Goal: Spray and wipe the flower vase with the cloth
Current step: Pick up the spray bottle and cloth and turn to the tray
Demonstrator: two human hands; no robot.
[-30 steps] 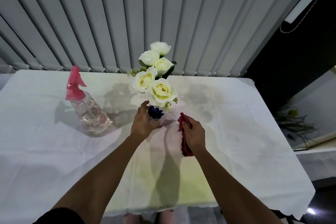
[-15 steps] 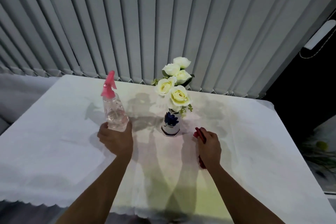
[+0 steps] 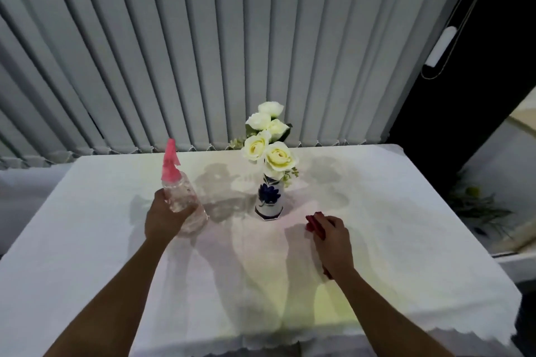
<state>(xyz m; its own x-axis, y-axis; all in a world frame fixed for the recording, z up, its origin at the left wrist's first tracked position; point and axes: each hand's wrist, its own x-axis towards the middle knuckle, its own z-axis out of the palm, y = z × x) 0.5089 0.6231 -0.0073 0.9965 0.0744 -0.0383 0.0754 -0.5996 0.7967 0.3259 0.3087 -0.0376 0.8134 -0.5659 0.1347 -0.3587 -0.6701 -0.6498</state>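
A wall of grey vertical blind slats [image 3: 203, 46] fills the background, hanging down to the far edge of a table covered with a white cloth with a scalloped hem [image 3: 406, 240]. To the right of the blinds lies a dark opening, and a white cord weight [image 3: 441, 46] hangs against it.

Near the middle of the table, toward its far side, stands the white ceramic vase with a blue flower painted on it [image 3: 269, 197], upright on its dark-edged base. No hand touches it. A bunch of cream-white roses with green leaves [image 3: 268, 142] rises out of its mouth.

To the left of the vase, well apart from it, is a clear plastic spray bottle with a pink trigger head [image 3: 179, 191], tilted so its head leans toward the far left. The left hand [image 3: 164, 217] is wrapped around the lower body of this bottle, fingers curled closed on it; whether the bottle's base touches the table I cannot tell.

To the right of the vase and nearer the person, the right hand [image 3: 333, 243] rests low over the tablecloth, closed around a folded red cloth [image 3: 314, 222], whose end sticks out beyond the fingers toward the vase. Both forearms are bare.
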